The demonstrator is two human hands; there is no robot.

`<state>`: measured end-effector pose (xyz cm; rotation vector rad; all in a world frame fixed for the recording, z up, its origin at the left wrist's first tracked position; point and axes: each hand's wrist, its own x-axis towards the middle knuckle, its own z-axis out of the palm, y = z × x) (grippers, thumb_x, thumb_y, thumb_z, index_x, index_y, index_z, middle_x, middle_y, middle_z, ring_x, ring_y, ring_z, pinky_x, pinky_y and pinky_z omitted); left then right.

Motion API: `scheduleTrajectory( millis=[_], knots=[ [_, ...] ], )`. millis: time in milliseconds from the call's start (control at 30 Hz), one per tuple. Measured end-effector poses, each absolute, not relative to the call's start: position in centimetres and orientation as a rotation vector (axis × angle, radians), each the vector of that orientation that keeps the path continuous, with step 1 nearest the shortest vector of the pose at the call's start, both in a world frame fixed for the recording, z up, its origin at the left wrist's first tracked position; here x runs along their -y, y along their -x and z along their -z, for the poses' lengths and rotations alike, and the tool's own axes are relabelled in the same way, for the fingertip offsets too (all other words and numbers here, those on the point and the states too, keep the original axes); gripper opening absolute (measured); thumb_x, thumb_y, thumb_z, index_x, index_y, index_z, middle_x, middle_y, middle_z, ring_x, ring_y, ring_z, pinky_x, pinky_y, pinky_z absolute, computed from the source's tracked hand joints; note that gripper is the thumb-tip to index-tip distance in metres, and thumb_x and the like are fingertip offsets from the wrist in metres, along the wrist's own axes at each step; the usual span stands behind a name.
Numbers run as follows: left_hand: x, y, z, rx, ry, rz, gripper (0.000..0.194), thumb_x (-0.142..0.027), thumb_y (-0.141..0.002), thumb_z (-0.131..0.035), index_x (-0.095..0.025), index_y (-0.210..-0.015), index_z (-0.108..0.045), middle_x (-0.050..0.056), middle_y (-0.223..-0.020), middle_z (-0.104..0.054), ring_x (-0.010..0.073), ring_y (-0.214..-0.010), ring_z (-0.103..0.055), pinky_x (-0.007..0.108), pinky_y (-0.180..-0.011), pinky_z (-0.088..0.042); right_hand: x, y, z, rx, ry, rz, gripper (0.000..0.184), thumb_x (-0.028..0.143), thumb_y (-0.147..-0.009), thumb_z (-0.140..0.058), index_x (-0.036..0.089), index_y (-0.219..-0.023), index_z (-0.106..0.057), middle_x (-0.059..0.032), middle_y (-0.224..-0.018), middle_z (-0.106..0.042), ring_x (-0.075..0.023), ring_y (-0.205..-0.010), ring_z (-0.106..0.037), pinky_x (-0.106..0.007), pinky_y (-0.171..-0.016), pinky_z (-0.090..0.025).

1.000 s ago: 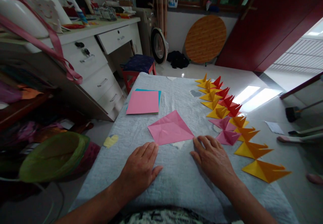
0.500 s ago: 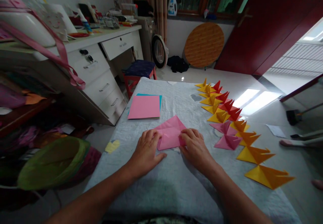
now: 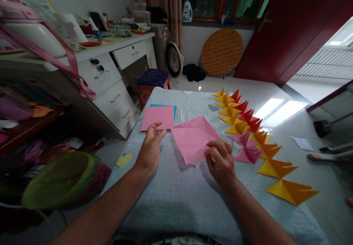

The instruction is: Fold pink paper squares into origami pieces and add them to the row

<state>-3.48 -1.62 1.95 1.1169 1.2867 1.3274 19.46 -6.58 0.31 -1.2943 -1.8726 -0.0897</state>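
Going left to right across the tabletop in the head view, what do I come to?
Yellow heart patch → paper stack → creased pink sheet → right hand → nearer pink folded piece → nearest yellow folded piece. I left out the left hand, which overlaps the stack's span.

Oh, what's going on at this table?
Someone is handling a creased pink sheet over the cloth-covered table. The right hand pinches it by its near right edge; the left hand, open, is near its left corner. A paper stack lies beyond the left hand, and folded yellow, orange, red and pink shapes line the right side.
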Motion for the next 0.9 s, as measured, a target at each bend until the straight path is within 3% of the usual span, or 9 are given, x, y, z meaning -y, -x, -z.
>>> scheduleTrajectory(
  millis=[67,133,300,467,633,733,800,900],
  knots=[
    [1.6,2.4,-2.0,-1.140,-0.733,-1.310,0.044,-0.037,-0.085,-0.065,-0.024,-0.123,-0.049,0.004,-0.108,-0.063,0.0184,-0.105,-0.062,0.033,-0.095,-0.048,6.7,-19.4,-0.3,1.834,1.322,0.127,0.023,0.015,-0.092,-0.053,0.024,-0.075,-0.065,-0.0052,-0.094,-0.066,-0.0216,-0.096,-0.057,-0.042,-0.092,-0.042],
    [1.9,1.4,-1.9,-0.938,-0.627,-1.158,0.039,-0.037,-0.084,-0.068,-0.019,-0.116,-0.056,0.007,-0.104,-0.068,0.0187,-0.097,-0.066,0.032,-0.089,-0.051,6.7,-19.4,-0.2,1.827,1.335,0.168,0.023,0.015,-0.092,-0.053,0.024,-0.075,-0.064,-0.0047,-0.093,-0.067,-0.0215,-0.096,-0.057,-0.042,-0.093,-0.042],
    [1.8,-0.1,-1.0,-0.781,-0.587,-1.054,0.021,-0.027,-0.084,-0.069,-0.011,-0.097,-0.069,0.013,-0.099,-0.075,0.0248,-0.094,-0.071,0.038,-0.087,-0.056,6.7,-19.0,-0.1,1.912,1.286,0.150,0.019,0.010,-0.088,-0.053,0.024,-0.078,-0.061,-0.0044,-0.095,-0.066,-0.0215,-0.097,-0.056,-0.042,-0.096,-0.040],
    [0.9,0.3,0.4,-0.741,-0.582,-1.065,0.020,-0.026,-0.084,-0.069,-0.009,-0.094,-0.072,0.014,-0.094,-0.077,0.0270,-0.091,-0.073,0.040,-0.086,-0.058,6.8,-19.0,-0.5,1.945,1.238,-0.043,0.013,0.014,-0.080,-0.050,0.022,-0.084,-0.059,-0.0083,-0.111,-0.059,-0.0270,-0.109,-0.053,-0.048,-0.098,-0.039],
    [0.4,0.9,1.3,-0.708,-0.631,-1.033,0.024,-0.029,-0.083,-0.072,-0.010,-0.098,-0.073,0.013,-0.096,-0.077,0.0257,-0.088,-0.074,0.038,-0.083,-0.059,5.7,-20.0,0.5,1.536,1.420,-0.160,0.025,0.026,-0.087,-0.052,0.022,-0.111,-0.056,-0.0131,-0.125,-0.053,-0.0296,-0.120,-0.048,-0.050,-0.099,-0.041],
    [0.4,0.9,1.2,-0.697,-0.631,-1.041,0.024,-0.029,-0.083,-0.072,-0.010,-0.099,-0.073,0.013,-0.096,-0.077,0.0268,-0.094,-0.073,0.040,-0.088,-0.057,4.8,-20.3,1.6,1.340,1.368,-0.605,0.045,0.032,-0.086,-0.059,0.024,-0.129,-0.047,-0.0082,-0.111,-0.062,-0.0221,-0.094,-0.060,-0.038,-0.080,-0.050],
    [0.5,0.7,1.0,-0.691,-0.623,-1.055,0.024,-0.028,-0.082,-0.073,-0.011,-0.098,-0.073,0.013,-0.097,-0.077,0.0276,-0.099,-0.072,0.041,-0.092,-0.056,4.3,-20.3,2.2,1.235,1.263,-0.941,0.046,0.031,-0.086,-0.060,0.025,-0.129,-0.048,-0.0023,-0.097,-0.067,-0.0171,-0.078,-0.062,-0.030,-0.070,-0.050],
    [0.6,0.6,0.8,-0.676,-0.624,-1.059,0.025,-0.027,-0.080,-0.075,-0.011,-0.098,-0.072,0.012,-0.098,-0.077,0.0284,-0.103,-0.071,0.041,-0.095,-0.055,4.0,-20.2,2.4,1.137,1.190,-1.098,0.037,0.028,-0.082,-0.066,0.025,-0.118,-0.057,0.0004,-0.093,-0.069,-0.0145,-0.074,-0.061,-0.025,-0.064,-0.048]
  ],
)
